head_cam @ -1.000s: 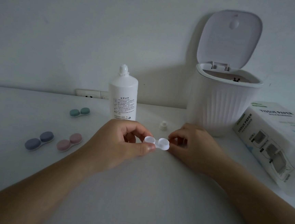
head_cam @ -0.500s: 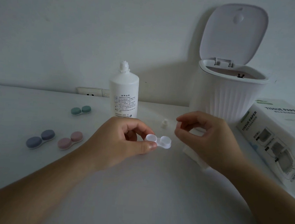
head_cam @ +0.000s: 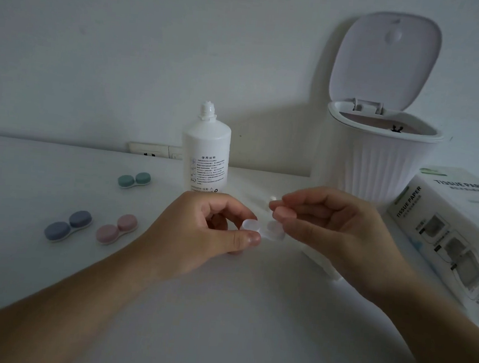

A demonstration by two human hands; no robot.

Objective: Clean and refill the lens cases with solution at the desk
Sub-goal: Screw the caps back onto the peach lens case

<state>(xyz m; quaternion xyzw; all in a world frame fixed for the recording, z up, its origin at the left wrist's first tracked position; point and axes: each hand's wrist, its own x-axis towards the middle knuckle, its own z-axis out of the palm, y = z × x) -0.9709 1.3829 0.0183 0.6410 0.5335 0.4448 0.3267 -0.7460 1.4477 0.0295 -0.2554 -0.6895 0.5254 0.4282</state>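
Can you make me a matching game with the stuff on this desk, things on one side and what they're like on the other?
Things:
1. bin
2. bottle
3. clear case
4. green case

What they're like:
A. held in the left hand
B. lying shut on the desk, left of the bottle
C. lid flipped up
D. standing upright with its cap off

Pairs: 1-C, 2-D, 3-A, 4-B

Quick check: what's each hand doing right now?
Left hand: pinches the clear lens case by its left cup.
Right hand: fingers curled, fingertips pinched above the case's right cup; whether they hold anything cannot be told.
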